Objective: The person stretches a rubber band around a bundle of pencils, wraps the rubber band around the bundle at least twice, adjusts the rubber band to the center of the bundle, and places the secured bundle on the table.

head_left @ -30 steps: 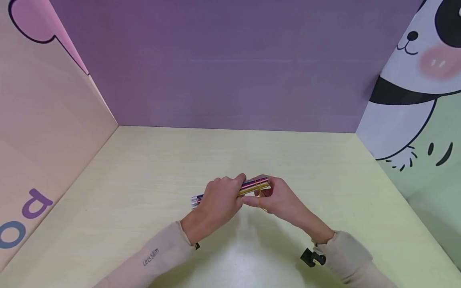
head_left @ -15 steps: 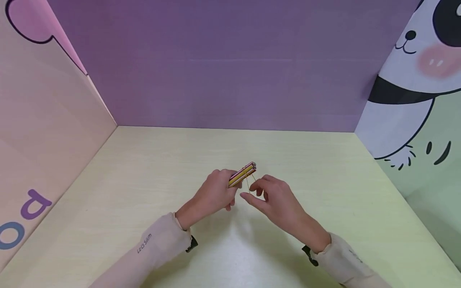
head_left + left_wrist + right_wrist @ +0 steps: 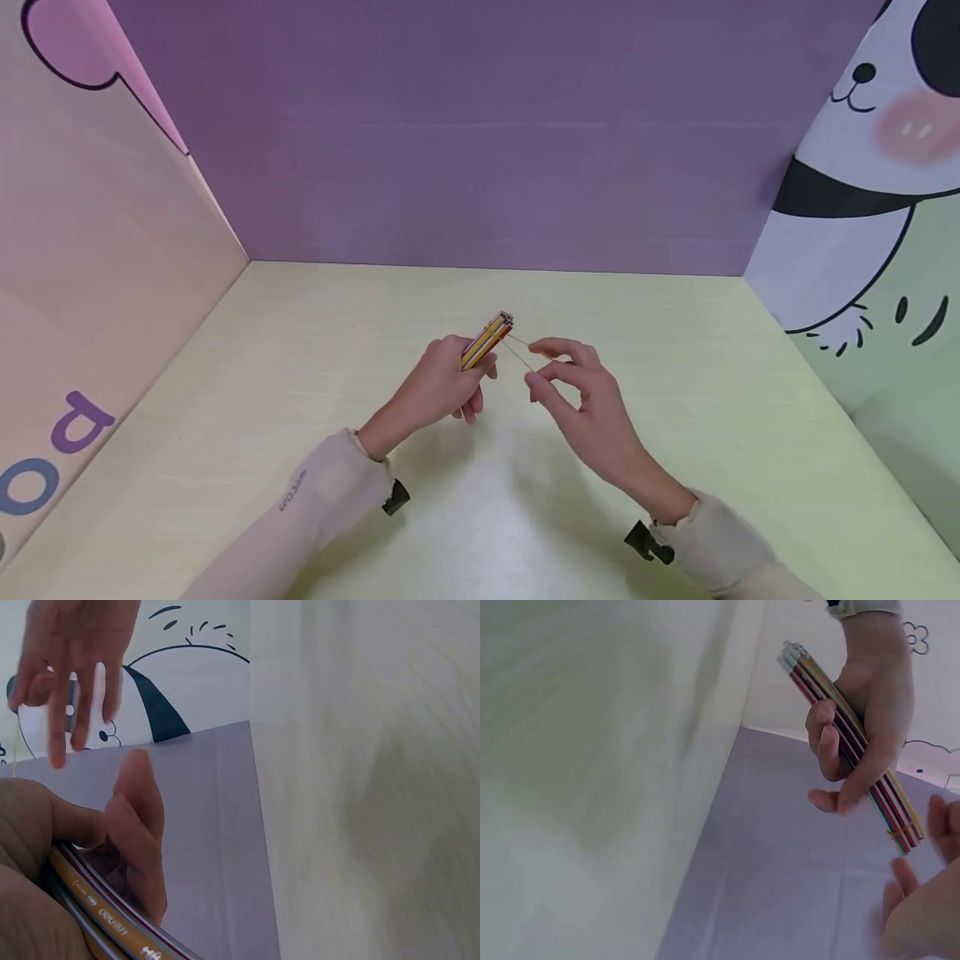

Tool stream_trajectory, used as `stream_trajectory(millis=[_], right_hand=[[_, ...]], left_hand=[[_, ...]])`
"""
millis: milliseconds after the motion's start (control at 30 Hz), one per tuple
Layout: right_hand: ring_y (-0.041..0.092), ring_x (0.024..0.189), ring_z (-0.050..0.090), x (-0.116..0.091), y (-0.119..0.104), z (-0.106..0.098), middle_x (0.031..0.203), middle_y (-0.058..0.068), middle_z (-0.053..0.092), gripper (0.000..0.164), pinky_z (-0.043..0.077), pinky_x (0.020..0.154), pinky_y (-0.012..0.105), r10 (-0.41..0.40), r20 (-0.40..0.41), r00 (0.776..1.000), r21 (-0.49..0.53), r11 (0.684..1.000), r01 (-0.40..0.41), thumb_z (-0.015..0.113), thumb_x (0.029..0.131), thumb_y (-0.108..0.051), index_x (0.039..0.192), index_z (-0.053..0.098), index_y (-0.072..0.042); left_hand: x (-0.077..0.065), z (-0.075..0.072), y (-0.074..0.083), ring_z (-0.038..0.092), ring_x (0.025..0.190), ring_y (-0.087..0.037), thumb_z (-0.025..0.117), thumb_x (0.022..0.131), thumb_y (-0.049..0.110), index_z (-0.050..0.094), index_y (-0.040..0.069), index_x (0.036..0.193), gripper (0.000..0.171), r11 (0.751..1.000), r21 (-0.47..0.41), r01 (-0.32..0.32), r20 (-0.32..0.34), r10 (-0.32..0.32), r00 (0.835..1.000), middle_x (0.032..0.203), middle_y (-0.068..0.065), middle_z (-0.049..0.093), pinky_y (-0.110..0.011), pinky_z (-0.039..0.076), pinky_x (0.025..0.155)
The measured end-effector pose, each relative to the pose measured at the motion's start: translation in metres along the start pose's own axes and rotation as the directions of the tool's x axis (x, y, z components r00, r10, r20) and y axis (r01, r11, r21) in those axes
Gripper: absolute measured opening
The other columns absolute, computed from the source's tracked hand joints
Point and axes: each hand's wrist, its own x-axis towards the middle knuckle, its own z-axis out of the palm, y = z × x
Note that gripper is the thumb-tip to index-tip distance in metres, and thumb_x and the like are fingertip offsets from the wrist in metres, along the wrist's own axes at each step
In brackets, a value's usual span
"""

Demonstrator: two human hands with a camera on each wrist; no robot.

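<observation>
My left hand [image 3: 442, 379] grips a bundle of striped pencils [image 3: 486, 342], held slanting above the table. Yellow, dark red and green sides show on the pencils [image 3: 891, 806] in the right wrist view, and their silvery ends stick out past the left hand [image 3: 885, 697]. A thin yellowish rubber band [image 3: 519, 357] loops round the other end of the bundle. My right hand [image 3: 588, 404] is just right of that end, pinching the band and pulling it out into two taut strands. Printed lettering shows on an orange-brown pencil [image 3: 101, 907] in the left wrist view.
Beneath both hands lies a pale wood-grain table [image 3: 337, 333]. A purple panel [image 3: 480, 150] stands at the back. Side panels carry a panda drawing [image 3: 862, 242] at right and coloured letters [image 3: 81, 422] at left. Each wrist wears a small black camera mount [image 3: 648, 542].
The bundle's banded end has tilted up, turned away and moved slightly left. My right hand has drawn back from the bundle, stretching the band out between them.
</observation>
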Motion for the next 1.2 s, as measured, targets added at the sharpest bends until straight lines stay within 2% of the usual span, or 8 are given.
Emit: stream_trajectory(millis=[200, 400, 567, 767, 833, 1033, 1100, 1200], right_hand=[[0.026, 0.133, 0.043, -0.002, -0.002, -0.001, 0.122, 0.003, 0.065, 0.023, 0.036, 0.108, 0.045, -0.318, -0.052, 0.947, -0.057, 0.947, 0.315, 0.071, 0.088, 0.000, 0.076, 0.071, -0.021], [0.017, 0.086, 0.063, -0.003, -0.002, 0.004, 0.070, -0.004, 0.059, 0.028, 0.045, 0.105, 0.042, -0.494, 0.041, 0.869, 0.042, 0.870, 0.492, 0.063, 0.085, 0.010, 0.069, 0.058, -0.012], [0.003, 0.059, 0.040, -0.007, 0.007, 0.009, 0.059, -0.008, 0.039, 0.036, 0.048, 0.066, 0.020, -0.418, 0.157, 0.895, 0.042, 0.908, 0.416, 0.060, 0.091, 0.006, 0.067, 0.045, -0.016], [0.009, 0.049, 0.034, -0.003, 0.026, 0.009, 0.057, -0.002, 0.038, 0.029, 0.029, 0.045, 0.024, -0.087, 0.290, 0.953, 0.263, 0.965, 0.008, 0.053, 0.102, -0.008, 0.074, 0.050, -0.009], [0.015, 0.047, 0.030, 0.001, 0.033, 0.004, 0.054, 0.003, 0.033, 0.026, 0.029, 0.045, 0.029, 0.009, 0.337, 0.941, 0.433, 0.886, -0.164, 0.052, 0.103, -0.009, 0.077, 0.051, -0.005], [0.013, 0.050, 0.022, 0.010, 0.047, -0.011, 0.062, 0.000, 0.025, 0.014, 0.023, 0.053, 0.027, 0.118, 0.478, 0.870, 0.750, 0.461, -0.475, 0.041, 0.101, 0.000, 0.098, 0.049, -0.012], [0.012, 0.051, 0.022, 0.012, 0.050, -0.015, 0.065, 0.000, 0.027, 0.019, 0.022, 0.053, 0.025, 0.086, 0.496, 0.864, 0.777, 0.399, -0.486, 0.037, 0.100, 0.004, 0.099, 0.048, -0.012], [0.011, 0.051, 0.024, 0.013, 0.053, -0.017, 0.068, 0.001, 0.031, 0.025, 0.025, 0.053, 0.023, 0.054, 0.483, 0.874, 0.795, 0.392, -0.463, 0.037, 0.097, 0.008, 0.097, 0.054, -0.010]], left_hand=[[0.003, -0.001, -0.002, 0.061, 0.041, -0.022, 0.056, 0.102, 0.015, 0.066, 0.002, 0.088, 0.021, 1.000, 0.015, -0.003, -0.010, 0.003, 1.000, 0.053, -0.011, 0.061, -0.038, 0.053, 0.044], [0.001, 0.003, -0.001, 0.061, 0.041, -0.021, 0.055, 0.103, 0.017, 0.065, 0.003, 0.088, 0.022, 0.999, 0.027, -0.021, 0.027, 0.020, 0.999, 0.052, -0.010, 0.062, -0.045, 0.055, 0.047], [-0.005, 0.009, 0.003, 0.062, 0.042, -0.023, 0.056, 0.100, 0.011, 0.064, 0.004, 0.087, 0.018, 0.997, 0.058, -0.053, 0.036, 0.051, 0.998, 0.053, -0.009, 0.061, -0.037, 0.053, 0.043], [-0.012, 0.013, 0.010, 0.060, 0.042, -0.020, 0.055, 0.096, -0.001, 0.064, 0.004, 0.087, 0.014, 0.989, 0.111, -0.098, 0.030, 0.096, 0.995, 0.056, -0.007, 0.061, -0.029, 0.050, 0.043], [-0.013, 0.014, 0.010, 0.060, 0.042, -0.017, 0.056, 0.094, -0.003, 0.064, 0.004, 0.089, 0.012, 0.986, 0.125, -0.112, 0.029, 0.109, 0.994, 0.057, -0.005, 0.061, -0.028, 0.048, 0.042], [-0.016, 0.017, 0.012, 0.061, 0.042, -0.016, 0.054, 0.087, -0.011, 0.063, 0.004, 0.092, 0.018, 0.983, 0.139, -0.122, 0.016, 0.121, 0.993, 0.056, -0.005, 0.059, -0.024, 0.037, 0.040], [-0.016, 0.017, 0.013, 0.061, 0.043, -0.018, 0.054, 0.088, -0.010, 0.063, 0.004, 0.092, 0.018, 0.983, 0.140, -0.119, 0.014, 0.118, 0.993, 0.057, -0.005, 0.059, -0.024, 0.038, 0.040], [-0.015, 0.016, 0.013, 0.062, 0.044, -0.022, 0.056, 0.090, -0.008, 0.063, 0.005, 0.091, 0.015, 0.984, 0.135, -0.119, 0.010, 0.119, 0.993, 0.055, -0.004, 0.059, -0.024, 0.037, 0.040]])
